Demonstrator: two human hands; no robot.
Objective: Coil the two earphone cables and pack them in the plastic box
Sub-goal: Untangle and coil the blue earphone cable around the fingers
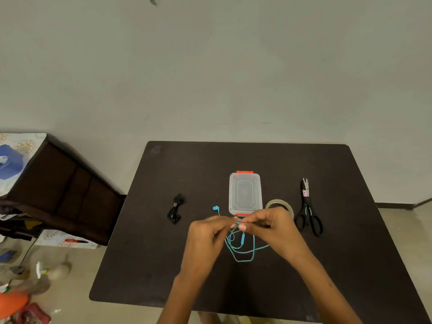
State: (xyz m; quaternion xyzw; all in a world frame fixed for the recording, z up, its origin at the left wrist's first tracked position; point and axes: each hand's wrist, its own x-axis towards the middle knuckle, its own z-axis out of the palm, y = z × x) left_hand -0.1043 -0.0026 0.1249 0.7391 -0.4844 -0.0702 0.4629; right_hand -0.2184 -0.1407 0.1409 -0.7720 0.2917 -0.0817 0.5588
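Blue earphone cable (242,250): I see it pinched where both sets of fingertips meet; loose loops hang just below the fingers onto the table (163,253); one earbud lies just up-left of them
Left hand (205,237): fingers narrow, thumb and forefinger closed on the blue cable
Right hand (268,226): fingers narrow, pinching the same cable, tips touching the left's
Black earphone cable (176,209): bundled, well left of my fingers, untouched
Plastic box (244,194): lid on, orange clasps, just beyond the fingertips
Tape roll (279,205): partly behind right knuckles
Scissors (308,210): right of the right hand, apart
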